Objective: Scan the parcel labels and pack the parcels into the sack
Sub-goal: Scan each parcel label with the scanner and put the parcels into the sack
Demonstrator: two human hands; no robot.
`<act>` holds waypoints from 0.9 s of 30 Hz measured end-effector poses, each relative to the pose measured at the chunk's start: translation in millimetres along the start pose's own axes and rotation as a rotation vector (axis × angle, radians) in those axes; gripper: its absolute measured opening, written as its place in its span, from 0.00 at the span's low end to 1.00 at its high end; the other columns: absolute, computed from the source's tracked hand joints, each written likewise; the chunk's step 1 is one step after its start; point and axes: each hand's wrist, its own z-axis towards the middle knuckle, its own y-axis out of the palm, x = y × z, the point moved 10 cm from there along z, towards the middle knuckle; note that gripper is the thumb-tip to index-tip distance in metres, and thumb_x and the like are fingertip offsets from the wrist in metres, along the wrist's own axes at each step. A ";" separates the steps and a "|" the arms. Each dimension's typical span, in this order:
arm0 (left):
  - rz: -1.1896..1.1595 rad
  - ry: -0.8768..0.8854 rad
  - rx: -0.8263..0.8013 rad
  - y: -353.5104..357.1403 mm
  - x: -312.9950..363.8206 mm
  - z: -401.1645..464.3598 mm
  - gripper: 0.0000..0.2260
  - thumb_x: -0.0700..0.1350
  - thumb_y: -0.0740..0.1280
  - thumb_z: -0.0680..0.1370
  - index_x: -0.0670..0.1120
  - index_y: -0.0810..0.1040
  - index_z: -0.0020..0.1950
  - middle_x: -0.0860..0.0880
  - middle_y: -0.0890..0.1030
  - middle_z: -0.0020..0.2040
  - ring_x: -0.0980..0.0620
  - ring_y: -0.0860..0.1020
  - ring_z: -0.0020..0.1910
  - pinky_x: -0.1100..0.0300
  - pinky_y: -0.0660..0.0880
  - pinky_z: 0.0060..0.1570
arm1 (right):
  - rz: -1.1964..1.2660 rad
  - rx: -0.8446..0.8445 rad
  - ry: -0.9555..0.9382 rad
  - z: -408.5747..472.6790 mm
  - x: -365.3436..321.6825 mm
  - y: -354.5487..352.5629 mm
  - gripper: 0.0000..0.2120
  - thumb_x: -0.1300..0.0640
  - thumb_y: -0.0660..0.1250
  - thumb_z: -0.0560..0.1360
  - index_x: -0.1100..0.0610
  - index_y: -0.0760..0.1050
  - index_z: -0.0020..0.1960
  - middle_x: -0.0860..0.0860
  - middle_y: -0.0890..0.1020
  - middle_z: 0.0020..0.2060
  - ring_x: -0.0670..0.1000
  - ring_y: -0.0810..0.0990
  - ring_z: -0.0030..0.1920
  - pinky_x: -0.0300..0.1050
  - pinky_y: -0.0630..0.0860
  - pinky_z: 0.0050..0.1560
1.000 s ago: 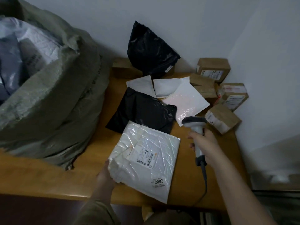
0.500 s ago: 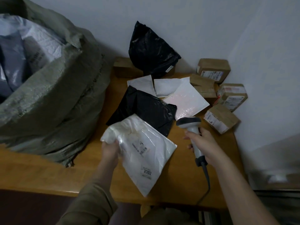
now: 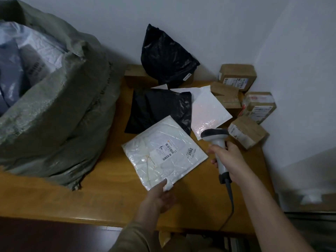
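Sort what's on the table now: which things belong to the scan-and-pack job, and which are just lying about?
Job:
- white parcel, held by left hand
- scanner, gripped by right hand
- sack
- black mailers
- brown boxes

Lying about:
- nothing clear; blurred shapes at lower right unidentifiable

A single wide-angle view comes from a camera worn on the person's head, looking forward and steeply down onto a wooden table [image 3: 112, 193] from close above. With no second view, nothing is shared. Both forearms enter from the bottom edge, the left hand [image 3: 160, 197] at about 6 o'clock and the right hand [image 3: 230, 157] at about 4 o'clock from the centre. The sack [image 3: 60, 113] fills the 9 to 10 o'clock side and is cut off by the left edge. The wall [image 3: 218, 30] spans 12 o'clock, meeting a side wall toward 2 o'clock. Straight lines bow near the frame's edges, as a wide lens gives.
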 end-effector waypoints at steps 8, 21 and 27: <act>0.239 0.398 0.345 -65.8 111.4 27.6 0.15 0.43 0.73 0.73 0.38 0.74 0.54 0.43 0.78 0.54 0.44 0.77 0.50 0.51 0.76 0.50 | -0.057 -0.031 0.044 3.0 12.4 5.5 0.06 0.55 0.68 0.78 0.56 0.74 0.52 0.53 0.83 0.47 0.48 0.77 0.33 0.40 0.74 0.33; 0.308 0.482 0.448 -44.2 88.8 34.2 0.18 0.53 0.64 0.80 0.39 0.79 0.55 0.41 0.80 0.49 0.39 0.80 0.50 0.47 0.78 0.54 | -0.099 -0.034 0.066 9.1 31.4 -5.5 0.08 0.54 0.69 0.77 0.54 0.74 0.55 0.53 0.84 0.49 0.49 0.79 0.33 0.44 0.76 0.38; 0.324 0.055 -0.077 46.9 -5.8 22.9 0.10 0.42 0.64 0.81 0.35 0.75 0.49 0.41 0.82 0.33 0.50 0.79 0.23 0.63 0.75 0.22 | -0.086 -0.069 0.060 7.2 23.0 4.9 0.10 0.53 0.69 0.78 0.55 0.75 0.57 0.54 0.84 0.49 0.49 0.79 0.34 0.42 0.75 0.35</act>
